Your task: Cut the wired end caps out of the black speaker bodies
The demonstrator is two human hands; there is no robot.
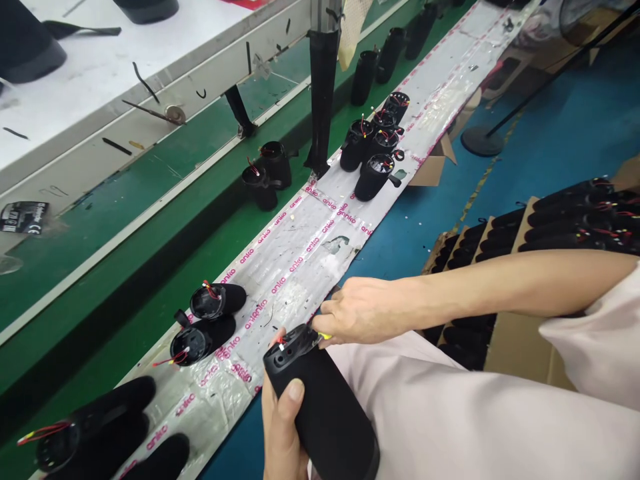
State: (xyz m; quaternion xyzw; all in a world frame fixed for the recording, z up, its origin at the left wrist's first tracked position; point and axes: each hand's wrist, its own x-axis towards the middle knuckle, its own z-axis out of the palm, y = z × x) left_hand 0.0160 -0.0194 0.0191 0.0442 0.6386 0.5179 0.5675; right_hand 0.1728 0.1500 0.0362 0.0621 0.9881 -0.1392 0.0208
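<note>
A black cylinder (pixel 335 413) sits in the left hand (pixel 283 427), which is wrapped round it, thumb on the near side, open end tilted up. The right hand (pixel 350 313), at that end, is curled tight, pinching a small yellow piece (pixel 324 336). Beyond both hands runs a narrow desk (pixel 270 273) covered with tape printed "anko" in pink; more black cylinders (pixel 375 177) with red wires are on it. Far left of the hands, a dark label (pixel 24 217) shows "CE". Behind the right forearm, a carton (pixel 520 347) with cardboard dividers holds rows of similar cylinders.
</note>
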